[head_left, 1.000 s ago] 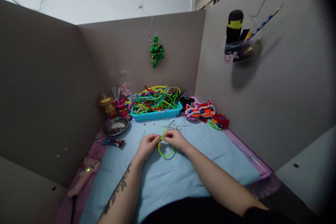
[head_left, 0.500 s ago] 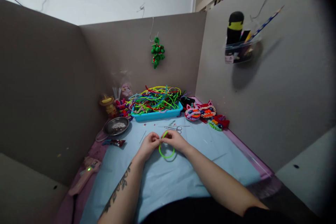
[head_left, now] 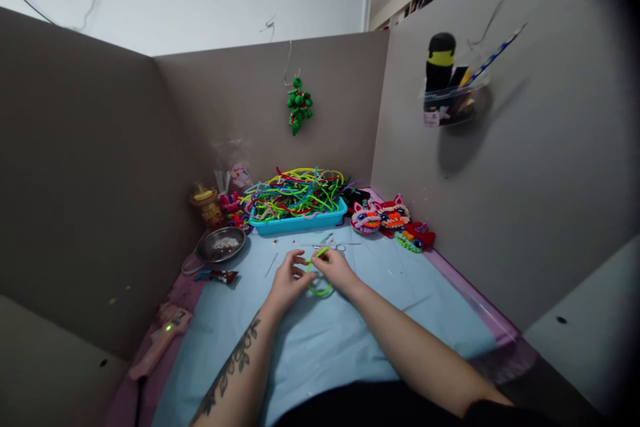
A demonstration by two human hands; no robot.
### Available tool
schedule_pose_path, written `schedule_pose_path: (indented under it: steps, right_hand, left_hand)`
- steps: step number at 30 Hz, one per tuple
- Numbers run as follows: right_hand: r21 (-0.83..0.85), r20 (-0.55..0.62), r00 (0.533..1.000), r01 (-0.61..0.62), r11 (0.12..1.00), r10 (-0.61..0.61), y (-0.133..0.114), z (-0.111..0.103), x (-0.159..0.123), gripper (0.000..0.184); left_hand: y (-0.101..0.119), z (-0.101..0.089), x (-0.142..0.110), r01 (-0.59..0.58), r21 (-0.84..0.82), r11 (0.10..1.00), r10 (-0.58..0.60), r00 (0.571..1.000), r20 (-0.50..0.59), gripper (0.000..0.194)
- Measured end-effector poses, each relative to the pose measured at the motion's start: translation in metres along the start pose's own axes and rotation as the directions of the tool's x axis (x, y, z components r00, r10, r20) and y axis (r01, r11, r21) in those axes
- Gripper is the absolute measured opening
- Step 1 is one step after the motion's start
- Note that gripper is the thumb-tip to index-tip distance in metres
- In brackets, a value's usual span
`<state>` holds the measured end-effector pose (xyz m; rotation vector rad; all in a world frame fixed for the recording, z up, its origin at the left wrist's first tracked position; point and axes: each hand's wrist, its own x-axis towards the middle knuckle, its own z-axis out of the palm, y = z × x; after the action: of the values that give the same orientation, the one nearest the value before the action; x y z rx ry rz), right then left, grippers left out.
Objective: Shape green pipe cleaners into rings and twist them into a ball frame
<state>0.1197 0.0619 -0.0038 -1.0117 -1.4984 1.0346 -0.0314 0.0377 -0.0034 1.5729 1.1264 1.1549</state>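
A bright green pipe cleaner, bent into a loop, hangs between my two hands above the blue table sheet. My right hand pinches it near the top, where a short end sticks up past the fingers. Beside the loop's left side is my left hand, its thumb and fingers spread apart; the fingertips are close to the green strand, and I cannot tell whether they touch it. Just beyond my right hand lie scissors, partly hidden by it.
A blue tray heaped with coloured pipe cleaners stands at the back. Metal bowl and pink glue gun are on the left. Fuzzy animal figures sit at right. Grey panels surround the table; a green ornament hangs behind.
My left hand has let its pinch go and its fingers have spread. My right hand still grips the pipe cleaner, whose loop has tilted and looks narrower. The view has shifted slightly.
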Motion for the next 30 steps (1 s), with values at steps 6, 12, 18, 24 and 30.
schedule_pose_path:
  steps: [6, 12, 18, 24, 30]
  right_hand:
    - [-0.073, -0.046, 0.999, -0.008, 0.997, 0.005, 0.001, 0.002, -0.002, 0.008]
    - [-0.087, -0.039, 0.999, -0.009, 0.996, 0.006, 0.000, 0.006, -0.005, 0.006]
    - [-0.081, -0.019, 1.000, -0.015, 0.997, 0.014, 0.006, 0.005, -0.003, 0.007]
    - [-0.041, 0.062, 0.998, -0.012, 0.999, 0.014, 0.007, -0.001, -0.001, 0.007]
    - [0.010, 0.124, 0.992, 0.006, 1.000, -0.007, 0.008, -0.009, 0.001, 0.005]
  left_hand:
    - [0.002, 0.005, -0.007, -0.178, 0.447, 0.877, 0.217, 0.975, -0.038, 0.033]
    - [0.007, 0.005, -0.010, -0.231, 0.601, 0.765, 0.303, 0.953, -0.020, 0.018]
    - [0.004, 0.006, -0.010, -0.222, 0.643, 0.733, 0.322, 0.946, -0.040, 0.019]
    - [0.004, 0.007, -0.005, -0.154, 0.467, 0.871, 0.220, 0.971, -0.091, 0.016]
    - [0.001, 0.003, 0.000, 0.252, -0.043, 0.967, -0.252, 0.968, 0.013, 0.026]
